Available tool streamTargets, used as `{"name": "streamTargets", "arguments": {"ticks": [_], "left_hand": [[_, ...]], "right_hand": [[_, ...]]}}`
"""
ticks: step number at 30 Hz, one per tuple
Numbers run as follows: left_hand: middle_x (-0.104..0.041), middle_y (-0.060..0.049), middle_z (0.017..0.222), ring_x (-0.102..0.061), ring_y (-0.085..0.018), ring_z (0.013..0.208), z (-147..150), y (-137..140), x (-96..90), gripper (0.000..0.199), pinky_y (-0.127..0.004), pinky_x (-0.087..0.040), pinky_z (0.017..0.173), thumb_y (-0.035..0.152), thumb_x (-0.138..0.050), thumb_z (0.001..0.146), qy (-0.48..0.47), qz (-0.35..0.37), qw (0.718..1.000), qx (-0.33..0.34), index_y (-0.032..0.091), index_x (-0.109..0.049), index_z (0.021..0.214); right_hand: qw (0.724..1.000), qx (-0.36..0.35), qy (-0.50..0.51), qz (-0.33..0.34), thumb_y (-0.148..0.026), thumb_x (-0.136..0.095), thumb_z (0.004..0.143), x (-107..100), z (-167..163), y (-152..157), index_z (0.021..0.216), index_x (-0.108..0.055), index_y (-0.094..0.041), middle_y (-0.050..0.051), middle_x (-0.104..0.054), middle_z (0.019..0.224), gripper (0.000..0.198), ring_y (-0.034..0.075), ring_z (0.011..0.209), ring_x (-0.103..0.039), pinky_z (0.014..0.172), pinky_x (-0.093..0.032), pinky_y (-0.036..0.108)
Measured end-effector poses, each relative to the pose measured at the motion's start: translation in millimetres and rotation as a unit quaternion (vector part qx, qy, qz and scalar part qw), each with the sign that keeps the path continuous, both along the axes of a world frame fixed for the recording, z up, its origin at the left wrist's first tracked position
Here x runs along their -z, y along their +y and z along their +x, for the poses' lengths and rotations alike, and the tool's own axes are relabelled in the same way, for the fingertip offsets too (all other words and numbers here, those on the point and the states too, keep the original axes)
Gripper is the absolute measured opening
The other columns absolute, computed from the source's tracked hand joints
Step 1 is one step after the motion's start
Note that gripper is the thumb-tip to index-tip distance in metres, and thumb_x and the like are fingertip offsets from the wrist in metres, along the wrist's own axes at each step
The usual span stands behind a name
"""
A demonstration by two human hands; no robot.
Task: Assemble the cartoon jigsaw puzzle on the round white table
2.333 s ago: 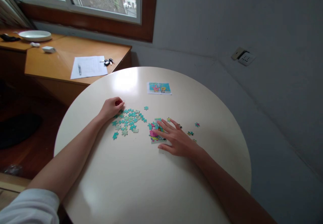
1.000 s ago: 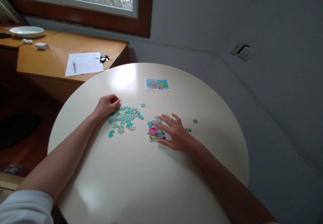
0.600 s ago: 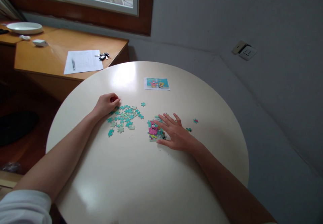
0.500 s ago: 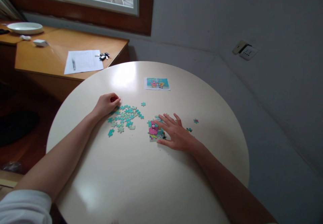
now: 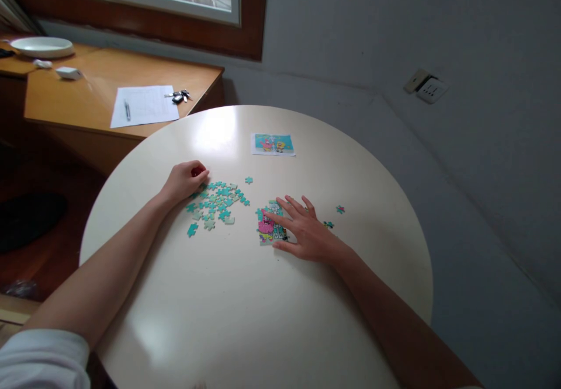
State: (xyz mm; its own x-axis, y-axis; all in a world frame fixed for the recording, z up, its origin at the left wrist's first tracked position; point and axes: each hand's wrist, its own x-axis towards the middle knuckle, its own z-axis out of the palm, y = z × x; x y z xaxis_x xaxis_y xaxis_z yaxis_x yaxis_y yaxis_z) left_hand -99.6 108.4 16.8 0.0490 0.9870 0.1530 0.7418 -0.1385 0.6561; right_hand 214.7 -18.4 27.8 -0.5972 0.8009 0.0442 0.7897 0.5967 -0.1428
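Right hand point(image 5: 310, 237) spreads its fingers over the one joined puzzle section point(image 5: 266, 228), gripping nothing visible; the left hand point(image 5: 184, 180) curls beside the heap of loose pieces point(image 5: 221, 199), any contents hidden. Fitting pieces seems the step in hand; the next move probably calls for choosing a match. One picture card point(image 5: 274, 144) lies beyond; the overlapping heap defies counting, one stray piece point(image 5: 249, 180) sits near it.

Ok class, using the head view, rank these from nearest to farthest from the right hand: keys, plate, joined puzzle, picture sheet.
1. Joined puzzle: partly covered by the right hand.
2. Picture sheet: beyond the puzzle.
3. Keys: farther left, on the desk.
4. Plate: far left.
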Motion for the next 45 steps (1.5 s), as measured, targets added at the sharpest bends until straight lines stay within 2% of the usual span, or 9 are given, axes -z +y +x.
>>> {"name": "streamTargets", "arguments": {"ticks": [10, 27, 40, 45], "left_hand": [[-0.066, -0.004, 0.065, -0.059, -0.017, 0.062, 0, 0, 0.3, 0.023, -0.025, -0.044, 0.057, 0.038, -0.054, 0.073, -0.004, 0.001, 1.000, 0.001, 0.018, -0.064, 0.074], [-0.066, -0.004, 0.066, -0.057, -0.017, 0.062, -1, 1, -0.1, 0.023, -0.026, -0.042, 0.057, 0.038, -0.053, 0.072, 0.016, 0.011, 1.000, 0.007, 0.018, -0.064, 0.073], [-0.065, -0.003, 0.064, -0.057, -0.016, 0.059, 0, 0, -1.4, 0.023, -0.026, -0.042, 0.057, 0.040, -0.054, 0.072, 0.004, 0.007, 1.000, 0.008, 0.018, -0.063, 0.073], [-0.064, -0.003, 0.065, -0.056, -0.016, 0.059, 1, -1, -3.9, 0.024, -0.026, -0.041, 0.058, 0.040, -0.053, 0.071, 0.015, 0.012, 1.000, 0.008, 0.018, -0.061, 0.071]], "right_hand": [[1.000, 0.004, -0.004, 0.001, -0.054, -0.052, 0.087, -1, 1, 0, 0.144, -0.038, -0.033, 0.014, -0.034, 0.152, 0.063, 0.032, 0.141, -0.029, 0.113, -0.013, 0.054], [1.000, -0.010, 0.025, -0.012, -0.055, -0.060, 0.082, -8, 4, -2, 0.136, -0.051, -0.033, 0.015, -0.043, 0.146, 0.059, 0.032, 0.138, -0.035, 0.112, -0.012, 0.057], [0.999, -0.019, 0.027, -0.003, -0.056, -0.059, 0.082, -11, 5, -3, 0.133, -0.055, -0.030, 0.016, -0.047, 0.142, 0.057, 0.033, 0.137, -0.036, 0.113, -0.011, 0.057], [1.000, -0.017, 0.022, 0.010, -0.052, -0.054, 0.087, -9, 6, -3, 0.136, -0.051, -0.032, 0.014, -0.048, 0.141, 0.052, 0.031, 0.137, -0.036, 0.113, -0.011, 0.056]]}}
